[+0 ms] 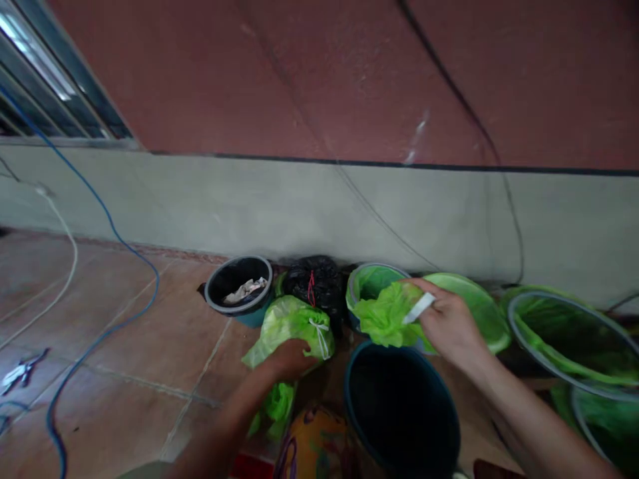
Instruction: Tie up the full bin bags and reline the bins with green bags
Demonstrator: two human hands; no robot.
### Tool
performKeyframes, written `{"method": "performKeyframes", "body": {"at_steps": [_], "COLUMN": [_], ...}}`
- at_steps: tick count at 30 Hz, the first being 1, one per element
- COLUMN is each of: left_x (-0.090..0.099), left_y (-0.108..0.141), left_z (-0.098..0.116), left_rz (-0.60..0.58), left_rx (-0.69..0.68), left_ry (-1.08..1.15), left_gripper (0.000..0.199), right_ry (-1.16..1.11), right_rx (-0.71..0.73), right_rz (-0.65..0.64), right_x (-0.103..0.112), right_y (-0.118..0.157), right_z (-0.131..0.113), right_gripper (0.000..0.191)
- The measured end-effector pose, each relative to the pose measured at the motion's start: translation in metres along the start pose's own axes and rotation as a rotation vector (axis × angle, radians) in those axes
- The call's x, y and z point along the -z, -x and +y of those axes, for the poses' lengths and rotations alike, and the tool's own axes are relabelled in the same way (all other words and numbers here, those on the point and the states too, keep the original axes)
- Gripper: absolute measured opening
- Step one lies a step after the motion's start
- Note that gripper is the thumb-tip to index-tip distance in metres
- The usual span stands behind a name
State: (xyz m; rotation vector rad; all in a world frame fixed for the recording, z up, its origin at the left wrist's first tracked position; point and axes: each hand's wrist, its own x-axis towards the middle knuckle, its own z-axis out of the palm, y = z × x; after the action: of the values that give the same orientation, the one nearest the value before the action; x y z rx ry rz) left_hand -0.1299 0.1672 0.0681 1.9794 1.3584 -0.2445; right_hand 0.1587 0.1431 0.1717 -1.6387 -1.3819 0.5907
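My right hand [452, 322] is closed on a crumpled bright-green plastic bag [384, 313], with a white strip [419, 307] showing by the fingers. That bag hangs above the far rim of a dark teal bucket [352, 399] whose inside looks dark and unlined. My left hand [294, 356] is at a filled green plastic bag [294, 319], its neck tied with white string [320, 336]; the fingers curl against the bag and are partly hidden. More green plastic [279, 401] shows below my left wrist.
Along the wall stand a black-lined bucket [213, 303] with crumpled waste, a knotted black bag [324, 283], and several green-lined bins, one [519, 332] at right. A blue cable [112, 326] and pliers-like tool [24, 372] lie on the tiles at left.
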Motion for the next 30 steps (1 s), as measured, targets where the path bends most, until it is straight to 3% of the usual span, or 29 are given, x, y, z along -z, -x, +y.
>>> {"method": "performKeyframes", "body": {"at_steps": [2, 4, 7, 8, 10, 12, 16, 19, 21, 25, 30], "left_x": [0.033, 0.048, 0.038, 0.030, 0.014, 0.003, 0.002, 0.008, 0.012, 0.018, 0.028], "left_y": [0.021, 0.041, 0.052, 0.050, 0.040, 0.029, 0.012, 0.004, 0.002, 0.010, 0.026], "left_z": [0.050, 0.106, 0.177, 0.193, 0.212, 0.215, 0.198, 0.180, 0.172, 0.164, 0.156], "left_rz": [0.097, 0.161, 0.271, 0.298, 0.350, 0.408, 0.489, 0.497, 0.462, 0.254, 0.088], "left_rx": [-0.196, -0.312, -0.343, -0.307, -0.233, -0.164, -0.095, -0.149, -0.173, -0.190, -0.135], "left_ry": [0.180, 0.255, 0.100, 0.050, -0.068, -0.153, -0.081, 0.153, 0.466, 1.118, 1.389], "left_gripper": [0.055, 0.073, 0.090, 0.085, 0.057, 0.032, 0.027, 0.026, 0.019, 0.026, 0.033], "right_ry": [0.088, 0.123, 0.103, 0.089, 0.072, 0.088, 0.212, 0.279, 0.258, 0.050, -0.527], "right_rx": [0.027, 0.041, 0.064, 0.075, 0.106, 0.119, 0.058, 0.012, -0.018, -0.111, -0.320], "right_rz": [0.048, 0.082, 0.093, 0.086, 0.061, 0.042, 0.014, -0.038, -0.084, -0.225, -0.317], "right_x": [0.013, 0.025, 0.037, 0.041, 0.050, 0.062, 0.091, 0.112, 0.124, 0.142, 0.153], "right_y": [0.010, 0.022, 0.036, 0.039, 0.044, 0.047, 0.047, 0.048, 0.050, 0.058, 0.069], "right_z": [-0.005, -0.011, -0.016, -0.015, -0.008, 0.004, 0.034, 0.054, 0.066, 0.081, 0.073], "right_gripper": [0.033, 0.043, 0.052, 0.052, 0.051, 0.051, 0.047, 0.036, 0.028, 0.018, 0.035]}}
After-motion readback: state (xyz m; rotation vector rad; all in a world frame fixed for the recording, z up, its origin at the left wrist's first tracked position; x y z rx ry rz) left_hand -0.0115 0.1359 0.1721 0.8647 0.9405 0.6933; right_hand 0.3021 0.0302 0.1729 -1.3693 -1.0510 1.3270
